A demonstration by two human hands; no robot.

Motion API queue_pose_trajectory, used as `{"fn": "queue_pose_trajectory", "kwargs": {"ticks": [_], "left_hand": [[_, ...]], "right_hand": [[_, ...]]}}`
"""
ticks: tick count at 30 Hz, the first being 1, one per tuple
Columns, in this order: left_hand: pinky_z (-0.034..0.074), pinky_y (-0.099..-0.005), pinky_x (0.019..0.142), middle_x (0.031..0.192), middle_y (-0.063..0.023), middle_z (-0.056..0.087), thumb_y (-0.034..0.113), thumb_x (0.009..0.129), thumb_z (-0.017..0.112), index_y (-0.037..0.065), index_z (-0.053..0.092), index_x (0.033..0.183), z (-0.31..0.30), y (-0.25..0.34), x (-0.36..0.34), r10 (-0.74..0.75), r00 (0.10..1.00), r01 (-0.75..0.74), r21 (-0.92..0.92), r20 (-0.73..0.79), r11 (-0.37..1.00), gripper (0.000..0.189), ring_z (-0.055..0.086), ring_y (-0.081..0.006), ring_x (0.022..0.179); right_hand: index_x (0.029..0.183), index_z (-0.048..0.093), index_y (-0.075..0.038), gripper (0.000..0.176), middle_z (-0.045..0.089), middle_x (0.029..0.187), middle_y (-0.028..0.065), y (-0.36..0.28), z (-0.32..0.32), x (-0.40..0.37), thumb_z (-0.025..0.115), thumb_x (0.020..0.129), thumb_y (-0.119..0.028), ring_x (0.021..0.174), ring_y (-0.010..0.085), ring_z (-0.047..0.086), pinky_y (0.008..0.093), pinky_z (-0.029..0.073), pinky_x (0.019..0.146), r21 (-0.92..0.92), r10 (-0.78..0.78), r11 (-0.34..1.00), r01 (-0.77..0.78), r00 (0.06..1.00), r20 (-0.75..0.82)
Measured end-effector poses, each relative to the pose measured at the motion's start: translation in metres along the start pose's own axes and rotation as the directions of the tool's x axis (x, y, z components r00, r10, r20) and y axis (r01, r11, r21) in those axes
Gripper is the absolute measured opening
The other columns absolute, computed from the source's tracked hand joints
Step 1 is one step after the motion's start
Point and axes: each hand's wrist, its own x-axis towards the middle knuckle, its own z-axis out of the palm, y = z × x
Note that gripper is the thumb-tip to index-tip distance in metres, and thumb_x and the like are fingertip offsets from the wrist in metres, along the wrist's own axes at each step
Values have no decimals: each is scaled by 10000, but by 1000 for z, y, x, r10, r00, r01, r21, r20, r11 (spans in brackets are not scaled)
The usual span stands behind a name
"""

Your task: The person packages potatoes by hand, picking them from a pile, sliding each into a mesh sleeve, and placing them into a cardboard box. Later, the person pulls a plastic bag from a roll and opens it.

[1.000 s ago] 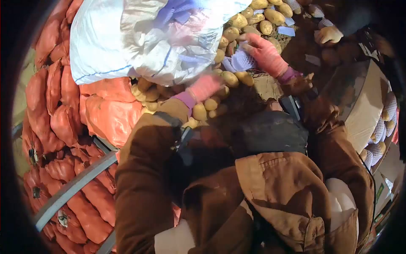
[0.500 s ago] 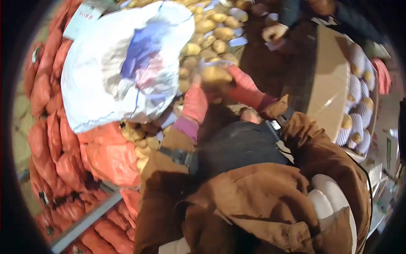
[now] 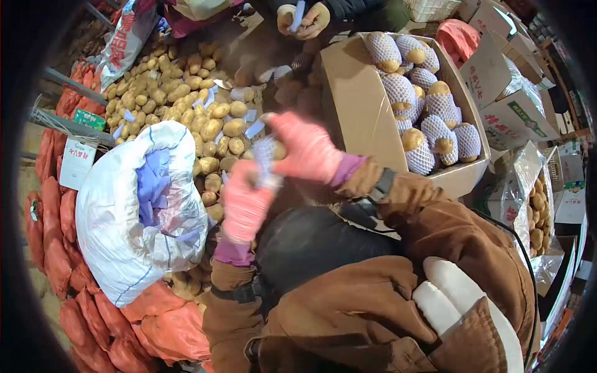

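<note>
My left hand point(image 3: 245, 200), in a pink glove, is closed around the lower end of a white foam net sleeve point(image 3: 264, 155). My right hand point(image 3: 306, 148), gloved in pink too, grips from the other side, its fingers reaching over the top. Part of a yellow potato point(image 3: 279, 151) shows inside the sleeve between both hands; motion blurs it. Just beyond lies a heap of loose potatoes point(image 3: 180, 93) with bits of flat sleeve among them. Left of my left hand stands a white woven sack point(image 3: 106, 211) holding purple-blue and white sleeves point(image 3: 152, 186).
At right, a cardboard box point(image 3: 354, 99) holds several sleeved potatoes point(image 3: 398, 93). A co-worker's hands point(image 3: 305, 20) hold a sleeve at the top. Red net bags point(image 3: 56, 248) pile up at left. More cartons point(image 3: 510, 112) and a plastic-lined box of potatoes point(image 3: 538, 211) stand far right.
My view has swung right, bringing the whole box into sight. The potato between my hands, bare-looking and blurred before, now sits within the foam sleeve.
</note>
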Motion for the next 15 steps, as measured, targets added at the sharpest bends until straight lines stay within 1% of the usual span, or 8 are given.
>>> {"fn": "queue_pose_trajectory", "kwargs": {"ticks": [2,4,6,9,10,11,14,15], "left_hand": [[483,-262,766,878,-20,596,-4,800,714,45,563,978,0,9,4,-56,953,134,-248,298,959,238,577,-109,830],[504,-300,780,930,-91,620,-18,848,624,14,549,1001,-16,1,6,-131,956,195,-233,264,953,174,606,-156,885],[494,-261,759,908,-31,634,33,888,635,26,581,1026,-41,-29,4,-330,944,322,-272,19,907,148,602,-105,845],[507,-284,732,901,-55,663,63,907,617,28,608,1059,-84,-120,-29,-341,821,296,-169,-458,940,156,629,-146,794],[514,-303,728,892,-72,676,92,900,632,24,619,1062,-95,-151,-42,-402,722,341,-215,-564,915,177,640,-173,776],[517,-318,740,898,-91,684,117,884,648,16,623,1068,-104,-192,-60,-407,682,400,-156,-608,903,210,647,-201,785],[522,-362,784,916,-146,702,188,836,685,-1,632,1077,-118,-278,-108,-429,620,565,-6,-657,825,311,665,-281,827],[521,-375,803,921,-163,703,211,820,692,-5,634,1077,-114,-288,-118,-450,627,606,35,-636,795,340,668,-307,852]], "right_hand": [[1303,531,-51,693,617,1084,177,15,-37,-12,796,671,-153,1058,343,607,400,507,909,-9,-99,995,98,988,-116],[1234,574,-31,562,619,1071,195,57,-76,-18,747,706,-120,1003,351,622,428,513,875,-166,-191,977,135,901,-390],[1278,572,-58,577,625,1159,154,120,-132,-26,670,714,4,1044,302,607,372,496,915,-396,-121,910,-123,834,-538],[1339,527,-82,562,521,1345,128,191,-177,-21,594,793,37,1237,325,513,394,427,1033,-151,-182,982,115,793,-582],[1370,499,-83,537,490,1392,164,245,-191,-42,581,842,-27,1252,372,501,421,426,1035,-736,-225,647,-201,872,-435],[1421,444,-103,564,472,1414,196,377,-217,-60,538,867,-57,1265,397,485,444,429,1027,-809,49,570,-142,989,-139],[1372,483,-14,458,530,1377,170,369,-230,-40,481,914,0,1261,311,519,370,398,1070,-672,212,729,-131,976,40],[1366,496,-17,443,546,1365,152,342,-229,-23,497,923,-4,1253,282,525,353,386,1081,-604,30,796,-36,999,-20]]}}
